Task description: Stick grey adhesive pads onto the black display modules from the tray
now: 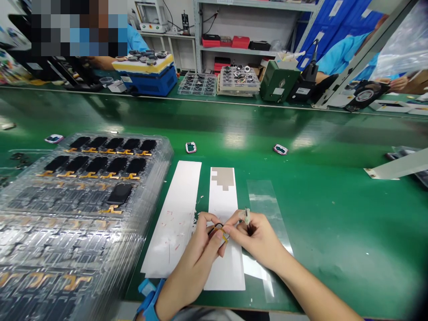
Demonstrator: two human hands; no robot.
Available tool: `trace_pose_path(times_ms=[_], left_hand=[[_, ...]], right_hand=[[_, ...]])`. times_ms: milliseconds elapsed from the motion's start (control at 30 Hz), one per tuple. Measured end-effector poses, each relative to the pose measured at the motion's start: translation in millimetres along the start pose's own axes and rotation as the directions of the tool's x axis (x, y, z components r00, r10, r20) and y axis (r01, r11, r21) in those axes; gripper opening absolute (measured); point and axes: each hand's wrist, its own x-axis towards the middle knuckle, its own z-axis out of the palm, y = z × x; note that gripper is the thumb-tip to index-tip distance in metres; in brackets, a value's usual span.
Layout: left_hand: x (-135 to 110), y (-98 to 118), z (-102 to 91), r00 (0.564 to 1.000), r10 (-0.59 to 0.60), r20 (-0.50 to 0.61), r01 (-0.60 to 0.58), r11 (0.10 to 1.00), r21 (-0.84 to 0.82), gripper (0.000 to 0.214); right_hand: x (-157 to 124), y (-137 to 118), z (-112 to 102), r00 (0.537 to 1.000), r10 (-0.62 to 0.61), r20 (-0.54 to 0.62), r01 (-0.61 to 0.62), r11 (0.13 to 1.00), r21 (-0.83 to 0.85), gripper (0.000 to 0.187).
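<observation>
My left hand (200, 254) is closed, pinching a small display screen (219, 226) with a black edge and a yellow-orange flex cable. My right hand (259, 236) is closed as well; its thumb and forefinger meet at the screen's right side. A thin dark tool (247, 216) with pale wrapping is tucked in the right hand and points up. Fingers hide much of the screen. Both hands are above a white strip (222, 278) with a greyed patch at its far end. A wider white sheet (172, 223) lies to the left, a transparent plastic strip (264, 196) to the right.
Stacked transparent trays (157, 156) with black display screens (120, 194) fill the left side. Small pink-rimmed watch cases lie beyond, one at the middle (191, 147) and one on the right (280, 149). A white metal post (397, 165) juts in right. Co-workers (351, 55) sit across the bench.
</observation>
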Motion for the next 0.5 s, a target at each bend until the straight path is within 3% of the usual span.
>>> trace_pose_path(times_ms=[500], left_hand=[[7.3,0.2,0.4,0.998,0.054,-0.034,-0.049,0.988,0.143,0.011]], right_hand=[[2.1,6.1,-1.1,1.000,0.029,0.008,-0.029,0.999,0.031,0.022]])
